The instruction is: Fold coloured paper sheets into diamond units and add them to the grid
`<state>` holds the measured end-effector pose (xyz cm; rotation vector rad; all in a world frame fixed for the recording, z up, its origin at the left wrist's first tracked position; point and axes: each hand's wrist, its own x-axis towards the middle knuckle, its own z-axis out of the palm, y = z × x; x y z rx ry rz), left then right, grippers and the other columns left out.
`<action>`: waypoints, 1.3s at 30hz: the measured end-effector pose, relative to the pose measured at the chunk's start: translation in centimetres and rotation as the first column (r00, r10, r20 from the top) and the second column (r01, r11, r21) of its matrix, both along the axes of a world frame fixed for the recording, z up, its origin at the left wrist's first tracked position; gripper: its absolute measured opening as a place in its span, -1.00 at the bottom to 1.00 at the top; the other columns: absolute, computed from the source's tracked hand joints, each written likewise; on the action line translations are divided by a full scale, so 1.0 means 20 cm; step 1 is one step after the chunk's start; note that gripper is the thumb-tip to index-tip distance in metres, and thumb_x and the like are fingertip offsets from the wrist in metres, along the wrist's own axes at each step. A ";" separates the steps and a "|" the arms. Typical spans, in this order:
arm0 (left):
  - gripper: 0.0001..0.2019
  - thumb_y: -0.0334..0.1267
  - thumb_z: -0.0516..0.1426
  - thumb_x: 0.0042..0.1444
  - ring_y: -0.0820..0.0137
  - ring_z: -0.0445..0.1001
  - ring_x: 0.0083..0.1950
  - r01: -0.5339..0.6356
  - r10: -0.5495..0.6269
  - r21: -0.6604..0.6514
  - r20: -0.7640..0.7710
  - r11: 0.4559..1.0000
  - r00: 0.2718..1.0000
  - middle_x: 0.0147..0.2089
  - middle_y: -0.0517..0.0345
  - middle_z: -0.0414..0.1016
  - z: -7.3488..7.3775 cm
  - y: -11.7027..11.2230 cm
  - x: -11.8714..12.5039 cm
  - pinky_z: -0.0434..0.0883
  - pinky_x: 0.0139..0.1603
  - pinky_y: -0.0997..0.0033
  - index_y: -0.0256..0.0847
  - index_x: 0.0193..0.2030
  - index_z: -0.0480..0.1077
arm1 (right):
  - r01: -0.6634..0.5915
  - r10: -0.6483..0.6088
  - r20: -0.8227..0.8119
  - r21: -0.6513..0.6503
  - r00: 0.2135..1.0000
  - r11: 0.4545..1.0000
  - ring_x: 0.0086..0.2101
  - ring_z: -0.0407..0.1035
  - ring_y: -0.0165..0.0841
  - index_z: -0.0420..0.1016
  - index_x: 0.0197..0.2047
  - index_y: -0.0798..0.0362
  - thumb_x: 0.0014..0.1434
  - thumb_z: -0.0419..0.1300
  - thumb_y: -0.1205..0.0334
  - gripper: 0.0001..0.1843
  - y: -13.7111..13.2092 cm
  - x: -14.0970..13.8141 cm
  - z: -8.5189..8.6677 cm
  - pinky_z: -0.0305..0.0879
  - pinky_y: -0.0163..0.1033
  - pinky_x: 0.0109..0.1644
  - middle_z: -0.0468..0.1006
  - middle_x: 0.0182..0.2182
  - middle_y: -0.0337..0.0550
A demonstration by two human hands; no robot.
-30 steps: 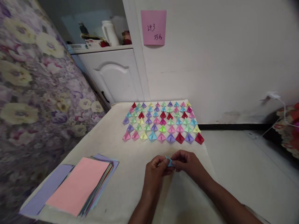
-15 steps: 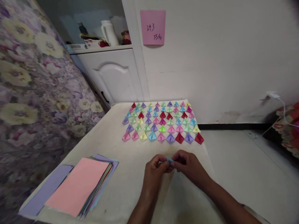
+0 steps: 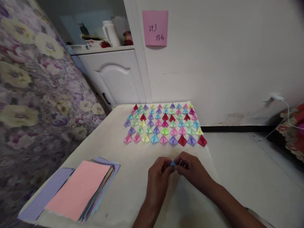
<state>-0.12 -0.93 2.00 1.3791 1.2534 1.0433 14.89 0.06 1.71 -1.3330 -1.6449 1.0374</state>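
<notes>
Between my fingertips is a small folded piece of blue paper (image 3: 173, 163), mostly covered by them. My left hand (image 3: 159, 171) pinches it from the left, thumb and forefinger together. From the right, my right hand (image 3: 188, 164) grips the same piece with its fingertips. Both hands are just above the near part of the cream-covered table (image 3: 133, 177). Beyond them lie rows of small folded paper shapes in many colours, among them a purple one (image 3: 173, 141), a dark red one (image 3: 202, 140) and a light blue one (image 3: 155, 138).
A stack of coloured paper with a pink sheet (image 3: 80, 188) on top lies at the left, beside a purple sheet (image 3: 48, 193). A floral curtain (image 3: 42, 104) hangs along the left. Behind the table are a white cabinet (image 3: 118, 79) and a wall bearing a pink note (image 3: 155, 28).
The blue paper has turned between my fingers and now shows a small pointed shape. My left hand has shifted slightly; the rows and the stack are unchanged.
</notes>
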 end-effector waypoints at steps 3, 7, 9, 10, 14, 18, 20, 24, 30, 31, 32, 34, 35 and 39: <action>-0.91 -0.34 0.10 0.01 0.35 0.43 -0.26 -0.005 0.005 0.008 -0.021 1.000 1.000 -0.32 0.15 0.46 0.01 0.00 0.00 0.35 -0.25 0.45 -0.18 -0.31 0.40 | -0.037 0.034 -0.062 -0.040 0.997 0.999 -0.48 0.35 -0.41 0.41 -0.40 0.03 0.01 0.15 0.33 -0.96 0.00 0.00 0.00 0.22 -0.32 -0.42 0.44 -0.51 -0.26; -0.86 -0.25 0.12 0.03 0.35 0.46 -0.31 0.002 0.004 -0.056 0.115 0.998 0.993 -0.37 0.14 0.50 0.03 0.01 -0.01 0.37 -0.25 0.43 -0.21 -0.27 0.42 | -0.061 0.036 -0.216 -0.112 0.976 0.992 -0.49 0.34 -0.41 0.39 -0.38 0.04 0.04 0.15 0.30 -0.97 0.00 0.00 -0.01 0.23 -0.32 -0.41 0.44 -0.54 -0.27; -0.81 -0.19 0.08 0.08 0.35 0.46 -0.35 0.023 -0.008 -0.073 0.194 0.997 0.981 -0.43 0.13 0.50 0.03 0.02 -0.02 0.38 -0.26 0.40 -0.24 -0.27 0.43 | -0.091 0.042 -0.315 -0.143 0.948 0.985 -0.49 0.33 -0.41 0.38 -0.35 0.04 0.05 0.15 0.27 -0.94 0.00 0.00 -0.01 0.24 -0.31 -0.40 0.44 -0.55 -0.27; -0.78 -0.17 0.07 0.09 0.35 0.46 -0.36 0.037 -0.018 -0.080 0.225 0.996 0.974 -0.45 0.12 0.50 0.04 0.02 -0.02 0.38 -0.26 0.39 -0.26 -0.27 0.44 | -0.103 0.046 -0.350 -0.146 0.936 0.984 -0.49 0.33 -0.42 0.38 -0.34 0.04 0.06 0.15 0.25 -0.93 0.00 0.00 -0.01 0.24 -0.31 -0.39 0.45 -0.55 -0.28; -0.76 -0.14 0.10 0.07 0.35 0.47 -0.39 0.069 -0.028 -0.131 0.286 0.989 0.958 -0.48 0.10 0.51 0.04 0.03 -0.03 0.37 -0.30 0.40 -0.29 -0.29 0.44 | -0.123 0.055 -0.404 -0.144 0.913 0.982 -0.48 0.32 -0.43 0.37 -0.36 0.05 0.06 0.16 0.23 -0.92 0.00 -0.01 0.01 0.24 -0.31 -0.37 0.44 -0.54 -0.27; -0.81 -0.19 0.14 0.03 0.39 0.46 -0.42 0.068 -0.021 -0.145 0.307 0.987 0.951 -0.50 0.13 0.51 0.04 0.03 -0.03 0.34 -0.35 0.46 -0.28 -0.31 0.43 | -0.147 0.064 -0.439 -0.158 0.896 0.976 -0.48 0.33 -0.43 0.37 -0.36 0.05 0.06 0.17 0.23 -0.91 -0.01 -0.02 0.02 0.25 -0.30 -0.36 0.45 -0.54 -0.27; -0.83 -0.20 0.15 0.02 0.40 0.45 -0.43 0.074 -0.021 -0.150 0.325 0.986 0.945 -0.50 0.13 0.51 0.03 0.03 -0.03 0.33 -0.36 0.47 -0.28 -0.33 0.43 | -0.153 0.064 -0.448 -0.166 0.892 0.974 -0.47 0.34 -0.42 0.37 -0.36 0.06 0.05 0.18 0.23 -0.90 -0.01 -0.01 0.02 0.26 -0.30 -0.35 0.46 -0.53 -0.26; -0.83 -0.20 0.13 0.04 0.42 0.42 -0.43 0.076 -0.011 -0.162 0.372 0.984 0.928 -0.51 0.13 0.47 0.02 0.02 -0.03 0.32 -0.35 0.46 -0.29 -0.35 0.42 | -0.180 0.073 -0.489 -0.175 0.869 0.968 -0.48 0.35 -0.42 0.37 -0.35 0.07 0.04 0.20 0.20 -0.87 -0.01 -0.01 0.03 0.28 -0.29 -0.36 0.47 -0.52 -0.25; -0.82 -0.26 0.24 -0.12 0.43 0.40 -0.38 0.001 0.044 -0.145 0.308 0.989 0.950 -0.42 0.19 0.46 0.05 0.02 -0.01 0.32 -0.34 0.51 -0.24 -0.33 0.43 | -0.162 0.029 -0.586 -0.177 0.810 0.971 -0.50 0.29 -0.45 0.40 -0.36 0.07 0.00 0.24 0.16 -0.82 0.00 -0.03 0.02 0.24 -0.34 -0.43 0.41 -0.52 -0.27; -0.83 -0.27 0.25 -0.14 0.43 0.40 -0.39 -0.002 0.048 -0.149 0.305 0.989 0.951 -0.43 0.20 0.46 0.05 0.02 -0.01 0.32 -0.35 0.51 -0.24 -0.35 0.42 | -0.145 0.015 -0.590 -0.174 0.807 0.974 -0.51 0.26 -0.47 0.41 -0.36 0.07 -0.01 0.24 0.16 -0.83 0.01 -0.03 0.01 0.20 -0.36 -0.46 0.39 -0.52 -0.28; -0.84 -0.27 0.24 -0.13 0.44 0.40 -0.40 0.000 0.047 -0.152 0.307 0.988 0.951 -0.44 0.21 0.45 0.06 0.02 0.00 0.32 -0.37 0.51 -0.23 -0.37 0.41 | -0.135 0.007 -0.590 -0.173 0.808 0.976 -0.52 0.23 -0.49 0.41 -0.37 0.07 -0.01 0.24 0.18 -0.84 0.01 -0.03 0.01 0.17 -0.38 -0.48 0.38 -0.52 -0.29; -0.88 -0.27 0.21 -0.08 0.44 0.40 -0.43 0.008 0.037 -0.141 0.315 0.990 0.948 -0.48 0.22 0.44 0.06 0.01 0.00 0.32 -0.39 0.50 -0.23 -0.39 0.39 | -0.133 0.004 -0.585 -0.178 0.811 0.975 -0.52 0.21 -0.48 0.41 -0.37 0.06 0.00 0.24 0.19 -0.86 0.01 -0.03 0.00 0.13 -0.38 -0.49 0.36 -0.54 -0.30; -0.90 -0.27 0.19 -0.05 0.44 0.40 -0.44 0.011 0.031 -0.129 0.318 0.992 0.948 -0.49 0.22 0.43 0.06 0.01 0.01 0.33 -0.39 0.49 -0.23 -0.39 0.38 | -0.137 0.007 -0.583 -0.179 0.812 0.974 -0.52 0.20 -0.48 0.40 -0.37 0.06 0.00 0.24 0.20 -0.86 0.01 -0.03 -0.01 0.12 -0.38 -0.50 0.36 -0.54 -0.30; -0.91 -0.26 0.14 0.02 0.42 0.42 -0.41 0.002 0.014 -0.059 0.267 0.998 0.964 -0.48 0.21 0.43 0.05 -0.01 0.01 0.35 -0.35 0.46 -0.22 -0.36 0.35 | -0.121 0.016 -0.536 -0.161 0.844 0.980 -0.55 0.19 -0.49 0.39 -0.38 0.07 0.01 0.23 0.21 -0.88 0.01 -0.02 0.00 0.12 -0.38 -0.50 0.33 -0.58 -0.32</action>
